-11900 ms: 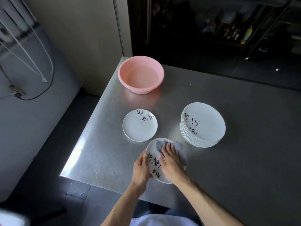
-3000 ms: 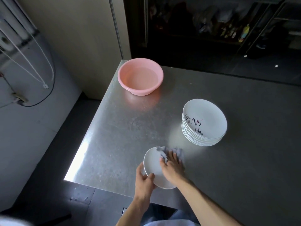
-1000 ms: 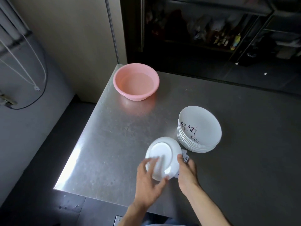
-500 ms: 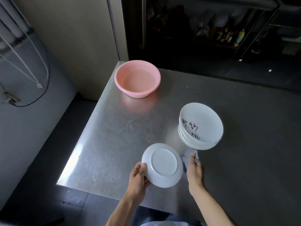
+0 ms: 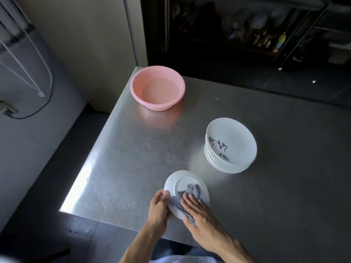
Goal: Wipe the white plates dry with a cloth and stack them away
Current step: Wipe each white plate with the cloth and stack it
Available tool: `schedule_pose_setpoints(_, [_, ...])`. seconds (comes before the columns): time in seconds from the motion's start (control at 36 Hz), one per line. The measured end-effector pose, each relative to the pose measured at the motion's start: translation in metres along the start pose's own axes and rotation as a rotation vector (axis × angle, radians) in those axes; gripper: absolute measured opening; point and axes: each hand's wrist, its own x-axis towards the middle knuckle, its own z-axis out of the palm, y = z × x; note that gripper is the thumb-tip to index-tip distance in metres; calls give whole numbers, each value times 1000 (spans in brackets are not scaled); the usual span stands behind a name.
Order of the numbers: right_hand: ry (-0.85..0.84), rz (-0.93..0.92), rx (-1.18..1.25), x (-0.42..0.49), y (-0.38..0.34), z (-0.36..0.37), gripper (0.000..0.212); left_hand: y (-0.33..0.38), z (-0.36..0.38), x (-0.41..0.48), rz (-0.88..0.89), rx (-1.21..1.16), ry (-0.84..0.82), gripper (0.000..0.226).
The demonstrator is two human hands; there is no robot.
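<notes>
Right hand (image 5: 199,211) flat on cloth (image 5: 192,191) over plate (image 5: 173,184)

Plate (image 5: 176,181) under the cloth (image 5: 192,189)
Left hand (image 5: 158,207) grips the plate's rim (underside up); right hand (image 5: 199,209) presses the cloth flat onto it.

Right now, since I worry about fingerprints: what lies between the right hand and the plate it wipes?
A grey cloth lies between the right hand and the white plate, whose underside faces up; the head view shows it.
</notes>
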Motion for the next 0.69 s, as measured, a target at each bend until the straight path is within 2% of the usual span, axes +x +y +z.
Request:
schedule_pose_setpoints(0.06, [-6,56,-24,-1,8,-2,57,-1,0,0,6,18,8,21])
schedule_pose_setpoints(0.11, [-88,165,-37,8,17,-3,60,-1,2,-1,11,36,12,21])
schedule_pose_setpoints(0.19, [-104,342,-59,38,20,-3,63,-3,6,-3,24,61,-7,22])
schedule_pose_setpoints(0.28, [-111,392,-99,61,10,-4,64,-1,11,-2,43,41,-33,25])
schedule_pose_setpoints(0.33, [-120,307,-102,62,3,-5,64,2,12,-2,50,14,-43,27])
schedule_pose_setpoints(0.44, [-141,-35,45,37,-2,-11,64,5,10,-2,58,-4,-62,26])
schedule_pose_setpoints(0.53, [-89,-128,101,13,13,-15,56,7,10,-2,76,24,-83,29])
schedule_pose_setpoints(0.58, [-18,-15,150,7,27,-12,53,11,11,-6,115,74,-129,35])
schedule_pose_setpoints(0.69, [71,414,381,31,31,-8,56,15,11,-14,138,132,-205,39])
